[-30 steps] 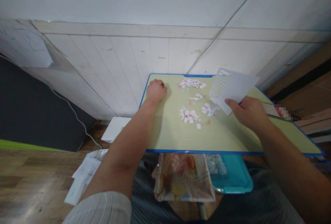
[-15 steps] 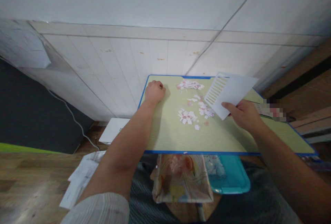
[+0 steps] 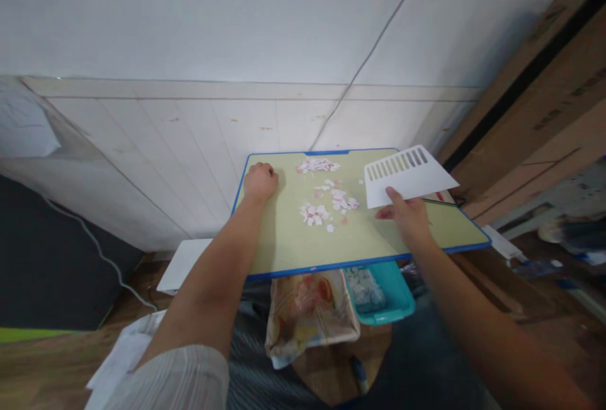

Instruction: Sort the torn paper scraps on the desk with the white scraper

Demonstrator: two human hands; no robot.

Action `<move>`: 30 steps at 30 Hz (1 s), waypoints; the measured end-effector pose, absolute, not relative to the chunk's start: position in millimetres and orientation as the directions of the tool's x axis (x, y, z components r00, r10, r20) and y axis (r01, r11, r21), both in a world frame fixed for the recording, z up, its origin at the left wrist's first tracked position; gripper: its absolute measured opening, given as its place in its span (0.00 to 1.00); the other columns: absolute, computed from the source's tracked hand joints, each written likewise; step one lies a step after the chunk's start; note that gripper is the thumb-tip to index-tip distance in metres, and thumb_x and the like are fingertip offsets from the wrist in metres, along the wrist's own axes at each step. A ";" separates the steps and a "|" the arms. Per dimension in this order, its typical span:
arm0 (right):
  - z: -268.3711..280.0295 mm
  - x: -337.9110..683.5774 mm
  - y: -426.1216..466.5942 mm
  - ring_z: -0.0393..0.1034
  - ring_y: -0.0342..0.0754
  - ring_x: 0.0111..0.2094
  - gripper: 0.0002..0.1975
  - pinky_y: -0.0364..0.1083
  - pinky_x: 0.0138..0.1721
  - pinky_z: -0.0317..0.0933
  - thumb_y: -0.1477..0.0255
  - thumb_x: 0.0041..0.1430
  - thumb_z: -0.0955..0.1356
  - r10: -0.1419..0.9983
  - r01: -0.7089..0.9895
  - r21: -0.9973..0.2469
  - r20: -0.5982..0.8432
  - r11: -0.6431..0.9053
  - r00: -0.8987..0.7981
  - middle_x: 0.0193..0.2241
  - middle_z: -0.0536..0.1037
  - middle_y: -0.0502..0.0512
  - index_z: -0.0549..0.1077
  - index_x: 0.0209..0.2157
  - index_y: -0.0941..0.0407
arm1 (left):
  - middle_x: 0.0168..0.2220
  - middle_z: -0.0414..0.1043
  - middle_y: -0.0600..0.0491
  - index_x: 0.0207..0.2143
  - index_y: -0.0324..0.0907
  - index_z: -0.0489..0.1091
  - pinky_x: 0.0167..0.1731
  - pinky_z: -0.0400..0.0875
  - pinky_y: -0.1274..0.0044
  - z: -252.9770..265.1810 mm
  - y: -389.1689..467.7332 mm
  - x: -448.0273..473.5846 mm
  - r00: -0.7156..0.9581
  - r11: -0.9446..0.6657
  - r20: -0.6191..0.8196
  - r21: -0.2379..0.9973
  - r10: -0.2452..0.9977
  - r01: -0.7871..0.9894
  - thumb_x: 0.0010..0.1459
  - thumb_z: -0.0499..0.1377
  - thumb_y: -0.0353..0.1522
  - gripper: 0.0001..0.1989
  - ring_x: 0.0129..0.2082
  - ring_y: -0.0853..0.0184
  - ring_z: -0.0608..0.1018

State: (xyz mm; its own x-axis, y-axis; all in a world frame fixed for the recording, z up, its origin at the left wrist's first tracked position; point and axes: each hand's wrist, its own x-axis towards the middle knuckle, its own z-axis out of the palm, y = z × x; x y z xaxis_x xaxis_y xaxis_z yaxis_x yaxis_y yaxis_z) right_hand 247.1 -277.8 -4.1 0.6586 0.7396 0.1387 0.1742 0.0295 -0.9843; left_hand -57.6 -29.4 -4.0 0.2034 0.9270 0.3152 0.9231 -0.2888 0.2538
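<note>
My right hand pinches a white card by its near edge, thumb on top, above the right part of the table. A row of narrow slots runs along the card's far edge. At the table's left side my left hand rests with its fingers curled closed; a dark spot shows at the curl, and whatever it may hold is hidden. Between the hands lie small paper pieces: a far pile, a near-left pile and a looser group beside it.
The folding table has a blue rim and stands against a white panelled wall. Below its front edge are a cloth-lined container and a turquoise tub holding whitish bits. Cardboard boxes rise at the right. Papers lie lower left.
The view has swung to the right. My right hand has turned the card, so its slots now run along the far edge instead of the left one. My left hand stays closed in place.
</note>
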 end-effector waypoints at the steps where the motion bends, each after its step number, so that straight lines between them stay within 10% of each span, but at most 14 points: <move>1: -2.1 244.9 -277.6 0.77 0.53 0.21 0.28 0.53 0.29 0.79 0.43 0.54 0.77 0.727 0.195 -0.979 0.172 0.054 0.665 0.24 0.81 0.53 0.77 0.40 0.53 | 0.58 0.82 0.37 0.50 0.42 0.84 0.62 0.78 0.63 -3.3 -29.8 -57.7 0.208 -0.289 0.311 0.243 0.927 0.926 0.70 0.56 0.32 0.16 0.62 0.48 0.80; 9: 17.3 235.7 -248.9 0.70 0.48 0.16 0.24 0.49 0.18 0.68 0.49 0.49 0.80 0.815 0.165 -0.976 0.212 0.145 0.539 0.23 0.81 0.53 0.75 0.33 0.53 | 0.58 0.82 0.38 0.50 0.43 0.83 0.63 0.77 0.65 1.5 -30.6 -58.5 0.206 -0.274 0.301 0.202 0.931 0.940 0.70 0.55 0.32 0.16 0.63 0.50 0.81; 14: 34.8 253.2 -222.9 0.76 0.49 0.22 0.23 0.49 0.28 0.75 0.47 0.59 0.76 0.822 0.238 -0.954 0.280 0.181 0.497 0.23 0.81 0.55 0.78 0.31 0.53 | 0.59 0.82 0.38 0.51 0.42 0.83 0.63 0.77 0.64 2.4 -36.1 -56.8 0.218 -0.276 0.296 0.171 0.930 0.946 0.71 0.55 0.32 0.17 0.63 0.49 0.81; 20: 36.5 245.2 -206.5 0.74 0.51 0.19 0.24 0.51 0.24 0.74 0.46 0.60 0.77 0.968 0.261 -0.954 0.192 0.146 0.164 0.21 0.81 0.56 0.78 0.28 0.52 | 0.56 0.83 0.38 0.48 0.43 0.83 0.57 0.79 0.56 6.2 -28.6 -50.7 0.241 -0.274 0.302 0.072 0.922 0.959 0.71 0.55 0.34 0.16 0.61 0.44 0.81; 30: 18.0 249.8 -249.5 0.86 0.58 0.39 0.17 0.57 0.55 0.80 0.56 0.74 0.72 0.918 0.672 -0.627 0.233 0.395 -0.322 0.34 0.89 0.48 0.85 0.30 0.45 | 0.48 0.83 0.45 0.41 0.48 0.79 0.57 0.77 0.59 -1.1 -2.1 -50.1 0.192 -0.327 0.410 0.290 0.891 0.899 0.67 0.59 0.33 0.08 0.54 0.49 0.81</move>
State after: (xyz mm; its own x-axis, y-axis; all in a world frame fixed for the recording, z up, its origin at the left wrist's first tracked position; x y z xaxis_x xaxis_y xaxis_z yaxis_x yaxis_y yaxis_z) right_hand 249.8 -249.5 18.0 -0.3222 0.9176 0.2330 0.6716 0.3950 -0.6268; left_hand -50.1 -2.1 -1.1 0.1923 0.8914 0.4103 0.8994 -0.3274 0.2897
